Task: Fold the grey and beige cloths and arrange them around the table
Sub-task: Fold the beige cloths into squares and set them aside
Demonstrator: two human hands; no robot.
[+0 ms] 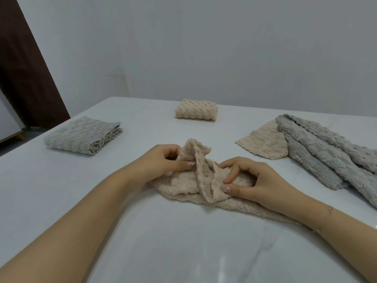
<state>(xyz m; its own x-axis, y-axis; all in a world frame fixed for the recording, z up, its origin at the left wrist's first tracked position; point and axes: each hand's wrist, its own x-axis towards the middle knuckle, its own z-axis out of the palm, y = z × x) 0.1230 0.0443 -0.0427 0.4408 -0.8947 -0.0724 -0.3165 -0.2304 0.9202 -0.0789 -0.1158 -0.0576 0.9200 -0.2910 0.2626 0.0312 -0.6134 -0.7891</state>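
Note:
A crumpled beige cloth [183, 185] lies in the middle of the white table [183, 242]. My left hand [163, 160] pinches a raised edge of it at the upper left. On the right, my right hand [251, 180] pinches another fold of the same cloth between thumb and fingers. A folded grey cloth [83, 135] sits at the left. At the far centre rests a folded beige cloth [195, 110]. To the right lie unfolded grey cloths [326, 152] over a flat beige cloth [263, 141].
A dark brown door [26, 68] stands at the far left beyond the table's edge. Grey walls close off the back. The near part of the table shows a glossy reflection.

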